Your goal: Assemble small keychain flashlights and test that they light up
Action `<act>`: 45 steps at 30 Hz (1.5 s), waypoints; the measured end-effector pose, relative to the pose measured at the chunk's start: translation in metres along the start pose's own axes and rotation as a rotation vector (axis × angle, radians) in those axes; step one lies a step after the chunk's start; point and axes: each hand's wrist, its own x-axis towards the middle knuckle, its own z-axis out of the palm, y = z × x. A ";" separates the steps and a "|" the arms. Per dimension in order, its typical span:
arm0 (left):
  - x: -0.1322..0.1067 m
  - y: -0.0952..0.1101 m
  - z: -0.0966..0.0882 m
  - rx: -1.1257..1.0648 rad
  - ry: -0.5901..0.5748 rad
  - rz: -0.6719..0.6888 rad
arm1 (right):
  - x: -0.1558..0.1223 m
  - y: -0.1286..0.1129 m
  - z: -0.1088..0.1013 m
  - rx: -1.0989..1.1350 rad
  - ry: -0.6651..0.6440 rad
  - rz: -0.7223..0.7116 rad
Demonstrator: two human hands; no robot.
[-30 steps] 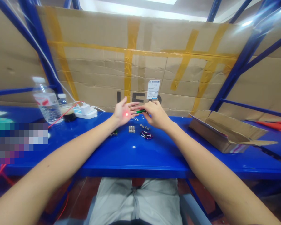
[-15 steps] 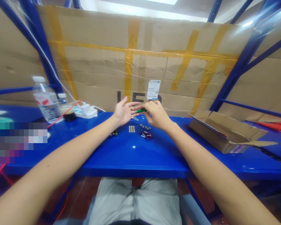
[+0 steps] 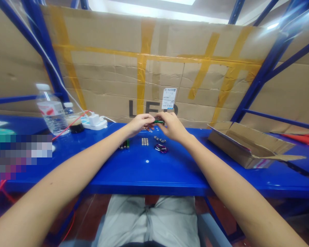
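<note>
Above the far part of the table, a slim green tube (image 3: 159, 121), perhaps a small flashlight, lies level between my hands. My right hand (image 3: 172, 125) grips it with bent fingers and thumb. My left hand (image 3: 140, 124) is closed with its fingertips at the tube's left end; whether a small part is pinched there is hidden. Below the hands, small silver discs (image 3: 145, 141) stand in a neat grid. Several loose silver pieces (image 3: 159, 139) lie to their right, above purple and silver carabiner-like clips (image 3: 161, 148). More dark and green tubes (image 3: 125, 145) lie partly behind my left forearm.
An open cardboard box (image 3: 249, 147) stands on the blue table (image 3: 149, 175) at the right. On the left are a water bottle (image 3: 51, 109), a dark drink cup (image 3: 76, 125) and a power strip (image 3: 96, 123). A large taped cardboard sheet (image 3: 113, 75) rises behind.
My left hand has turned from open and palm-up to closed, its fingertips now at the tube's left end. My right hand keeps its grip on the tube, almost in place.
</note>
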 end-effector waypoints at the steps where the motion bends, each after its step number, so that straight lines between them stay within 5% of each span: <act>1: 0.000 0.000 0.000 0.050 -0.002 0.011 | 0.000 0.001 0.001 0.025 0.001 0.016; 9: 0.000 -0.002 -0.005 0.223 0.048 -0.009 | -0.006 0.016 0.015 0.165 -0.073 0.181; 19: 0.007 -0.016 -0.034 0.469 0.175 -0.189 | -0.011 0.031 0.021 0.166 -0.072 0.283; 31: 0.009 -0.031 -0.033 0.247 0.281 -0.221 | -0.010 0.028 0.020 0.144 -0.102 0.314; 45: 0.009 -0.033 -0.040 0.307 0.276 -0.301 | -0.011 0.031 0.021 0.150 -0.101 0.321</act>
